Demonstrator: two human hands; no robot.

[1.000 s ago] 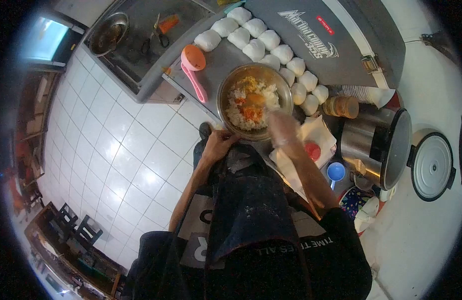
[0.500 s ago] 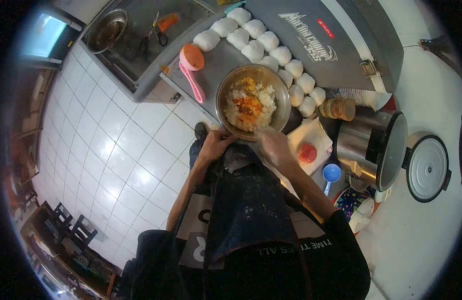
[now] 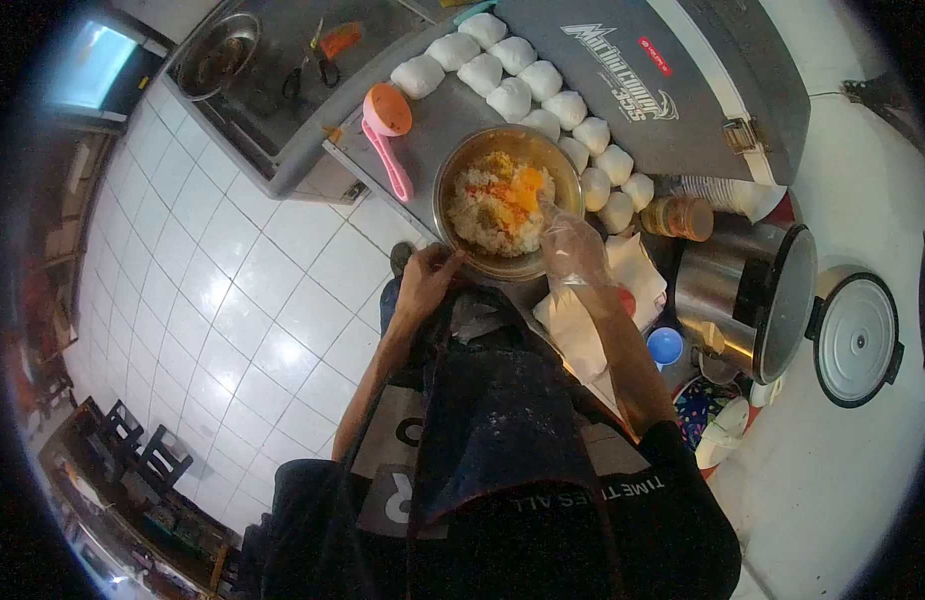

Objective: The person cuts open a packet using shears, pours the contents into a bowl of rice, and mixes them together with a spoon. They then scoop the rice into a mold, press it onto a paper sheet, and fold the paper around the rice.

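Note:
A steel bowl [image 3: 444, 225] holds white rice [image 3: 472, 222] with orange-red and yellow patches of seasoning. My left hand [image 3: 430, 280] grips the near-left rim, its fingers curled at the edge. Over the bowl's right side, my right hand [image 3: 574, 245] wears a clear plastic glove. Its closed fingers reach into the bowl toward a bright orange utensil head [image 3: 527, 188] on the rice; any handle is hidden by the hand. Left of the bowl lies a pink-handled scoop [image 3: 387, 112] filled with orange powder.
Several white wrapped bundles [image 3: 509, 98] line the counter behind the bowl, against a grey cooler lid [image 3: 622, 50]. At right are a spice jar [image 3: 682, 218], a large steel pot [image 3: 722, 290], brown paper sheets [image 3: 577, 320] and a blue scoop [image 3: 664, 346]. Scissors [image 3: 317, 70] lie at upper left.
My right hand has moved from the near rim up and right, over the bowl's right side. The orange patches have shifted and more white rice shows at the front. My left hand stays at the rim.

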